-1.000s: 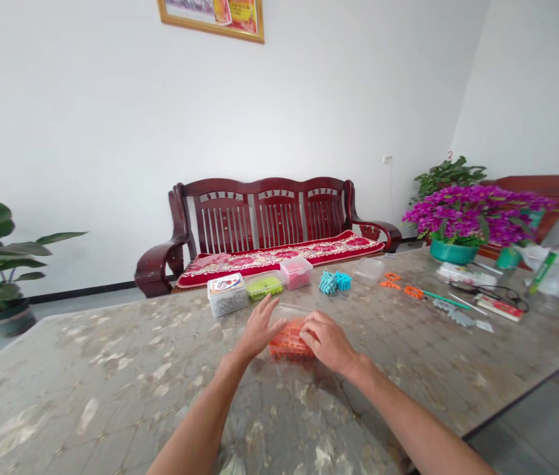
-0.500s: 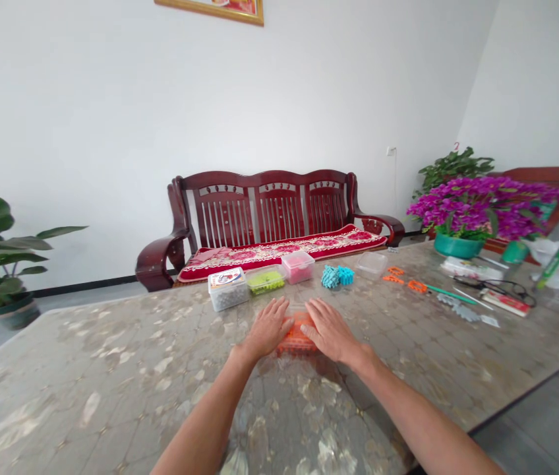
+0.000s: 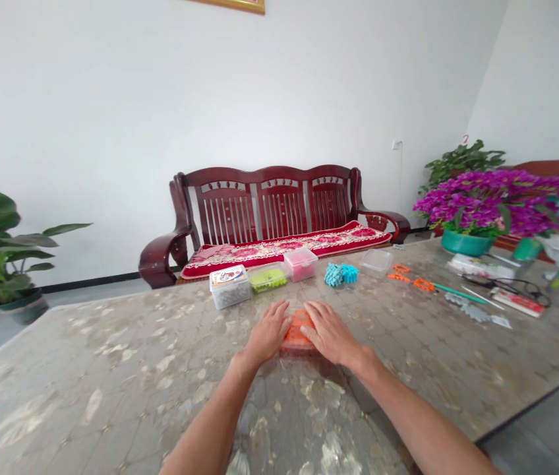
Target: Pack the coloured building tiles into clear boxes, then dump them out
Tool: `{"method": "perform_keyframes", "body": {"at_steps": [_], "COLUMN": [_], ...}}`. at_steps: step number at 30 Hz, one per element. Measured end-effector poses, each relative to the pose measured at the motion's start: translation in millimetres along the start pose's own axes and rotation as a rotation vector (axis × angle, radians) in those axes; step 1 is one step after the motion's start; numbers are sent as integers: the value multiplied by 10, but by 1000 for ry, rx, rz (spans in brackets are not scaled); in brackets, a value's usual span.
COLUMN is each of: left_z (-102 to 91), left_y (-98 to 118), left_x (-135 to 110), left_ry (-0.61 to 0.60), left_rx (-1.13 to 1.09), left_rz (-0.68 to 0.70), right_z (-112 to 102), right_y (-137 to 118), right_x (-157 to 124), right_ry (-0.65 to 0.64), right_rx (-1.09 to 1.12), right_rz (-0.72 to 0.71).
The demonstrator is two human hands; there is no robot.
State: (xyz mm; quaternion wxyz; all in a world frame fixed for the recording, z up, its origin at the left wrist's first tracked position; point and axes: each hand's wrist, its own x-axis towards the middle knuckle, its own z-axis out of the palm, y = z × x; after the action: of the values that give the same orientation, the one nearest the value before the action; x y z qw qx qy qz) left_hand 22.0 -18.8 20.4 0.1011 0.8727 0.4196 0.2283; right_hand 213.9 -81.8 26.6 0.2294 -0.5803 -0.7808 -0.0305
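White walls (image 3: 309,86); a dark red wooden bench (image 3: 279,206) with a patterned red cushion (image 3: 254,253); grey floor (image 3: 546,429); black skirting (image 3: 96,282)

Setting: a home, apparently its living room. Evidence: carved dark-wood settee (image 3: 281,204) with red floral seat cover (image 3: 260,251), gold-coloured frame (image 3: 235,5) on plain white wall (image 3: 309,86), leafy potted plant (image 3: 10,254) at left. Purple flowers (image 3: 497,198) stand on the patterned table (image 3: 161,389).

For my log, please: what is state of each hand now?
Left hand: open, on the box of orange pieces.
Right hand: open, on the same box.
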Motion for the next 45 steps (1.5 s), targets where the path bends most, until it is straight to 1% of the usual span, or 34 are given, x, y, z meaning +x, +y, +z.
{"method": "perform_keyframes", "body": {"at_steps": [4,10,13,18,21,24,25,27,29,32,34,36,38,39,41,42,44,45], "left_z": [21,6,0,-3,17,57,71,99,130,183,202,186,130,93,21,-5,-28,-25], "left_y": [17,32,37,48,48,17,-1,-47,-97,-150,-141,-85,9,63,161,200,251,264], "left_x": [-32,-52,-63,-69,-68,-57,-52,-46,-58,-128,-192,-243,-261,-256,-228,-210,-179,-169], "left_ry": [16,-3,-21,-7,-9,10,22,51,86,145,188,222,214,183,59,-3,-87,-101], "left_rx": [-22,2,5,-4,-48,-142,-184,-280,-376,-445,-398,-267,-92,-10,105,140,184,199], "left_rz": [-19,-9,-26,-43,-84,-115,-121,-138,-162,-220,-230,-170,-44,28,154,194,232,230], "right_z": [-2,-14,0,74,110,140,155,203,272,381,429,451,457,458,461,463,465,464], "right_y": [10,-14,-15,36,113,192,211,235,246,265,284,305,326,336,359,370,392,400], "right_x": [-15,-15,-19,-34,-35,-20,-12,2,10,2,-9,-17,-17,-14,-2,5,14,17], "right_ry": [-25,-28,-12,25,4,-13,8,88,183,261,277,265,232,215,199,196,183,172], "right_rx": [-25,-45,-1,90,246,536,642,833,961,1032,1047,1053,1045,1038,1016,1002,970,955], "right_rz": [2,-2,-11,5,21,109,159,266,353,419,416,409,405,404,399,395,382,373]}}
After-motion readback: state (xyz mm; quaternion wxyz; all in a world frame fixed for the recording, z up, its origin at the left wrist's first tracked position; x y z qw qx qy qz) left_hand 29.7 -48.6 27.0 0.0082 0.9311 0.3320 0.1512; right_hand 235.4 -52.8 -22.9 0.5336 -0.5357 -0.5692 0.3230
